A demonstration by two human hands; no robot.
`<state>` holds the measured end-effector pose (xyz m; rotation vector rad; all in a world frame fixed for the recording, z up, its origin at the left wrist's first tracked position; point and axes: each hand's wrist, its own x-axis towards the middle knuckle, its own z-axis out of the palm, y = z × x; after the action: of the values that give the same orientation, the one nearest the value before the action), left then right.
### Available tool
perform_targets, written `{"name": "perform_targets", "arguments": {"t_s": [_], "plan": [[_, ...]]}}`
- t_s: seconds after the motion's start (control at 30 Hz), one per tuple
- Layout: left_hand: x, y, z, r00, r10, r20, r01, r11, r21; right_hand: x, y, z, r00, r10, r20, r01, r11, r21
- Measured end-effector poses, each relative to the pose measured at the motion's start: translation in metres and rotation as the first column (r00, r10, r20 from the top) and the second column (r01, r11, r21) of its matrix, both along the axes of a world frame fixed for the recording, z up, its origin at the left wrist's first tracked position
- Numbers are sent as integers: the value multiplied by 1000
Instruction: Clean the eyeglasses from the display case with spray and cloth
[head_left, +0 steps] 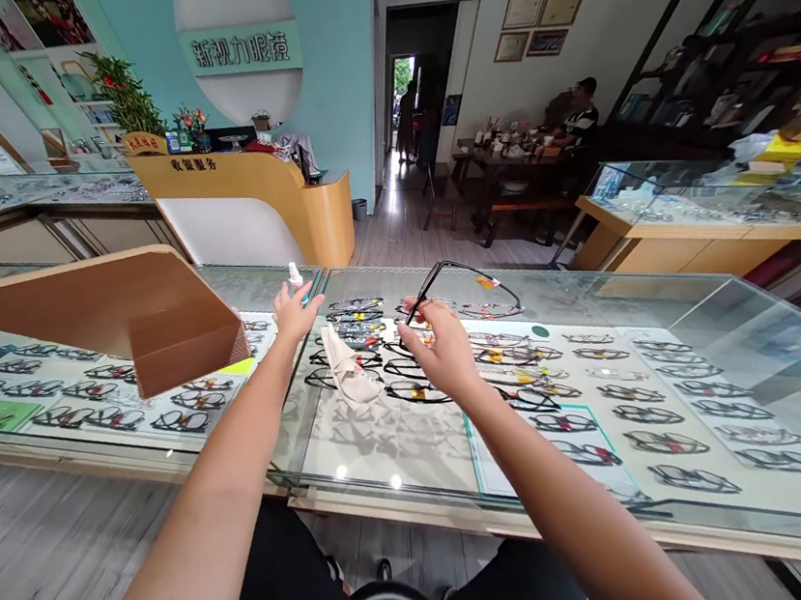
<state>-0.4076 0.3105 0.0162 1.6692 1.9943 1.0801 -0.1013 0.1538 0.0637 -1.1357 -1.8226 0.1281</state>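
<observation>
My right hand (441,339) is closed on a pair of black-framed glasses (444,265), held up above the glass counter with an orange tag on the lens. My left hand (298,313) reaches to a small white spray bottle (295,276) near the counter's far edge, its fingers spread around or beside the bottle; whether they grip it is unclear. Between the hands, a crumpled beige cloth (351,372) lies on the counter. Several pairs of glasses (416,392) are around the cloth, some tagged yellow or orange.
A brown mirror or board (154,316) stands on the counter at the left. Glasses rows fill the glass case (652,444). Beyond are a wooden reception desk (240,183) and, at the back right, a seated person (579,117) by a cluttered table.
</observation>
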Motion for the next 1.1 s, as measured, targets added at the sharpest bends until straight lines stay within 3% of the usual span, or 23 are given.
{"name": "perform_targets", "arguments": {"t_s": [0.3,0.47,0.6,0.67,0.77,0.83,0.9,1.0,1.1], "plan": [[2,-3,5,1000,16,-15,-14,995,101,-1,-1,-1,999,17,29,-17,1000,-10],[6,-19,28,998,9,58,-31,920,391,5,3,-1,1000,-11,22,11,1000,-6],[26,-37,52,947,-113,301,-53,868,493,9,6,0,1000,-22,10,23,1000,-8],[41,-48,64,835,-267,482,-8,869,496,10,7,0,1000,-31,0,31,999,-11],[62,-65,78,575,-451,683,171,882,439,11,8,0,999,-35,-5,34,999,-16],[71,-76,84,396,-476,785,332,871,361,11,9,-1,999,-32,-1,32,999,-20],[75,-85,88,246,-450,859,486,824,292,11,9,-2,999,-31,9,31,999,-29],[77,-92,88,112,-399,910,636,732,243,10,8,-2,1000,-17,14,18,999,-46],[79,-96,86,64,-393,917,700,673,239,10,7,-1,1000,21,7,-20,997,-68]]}}
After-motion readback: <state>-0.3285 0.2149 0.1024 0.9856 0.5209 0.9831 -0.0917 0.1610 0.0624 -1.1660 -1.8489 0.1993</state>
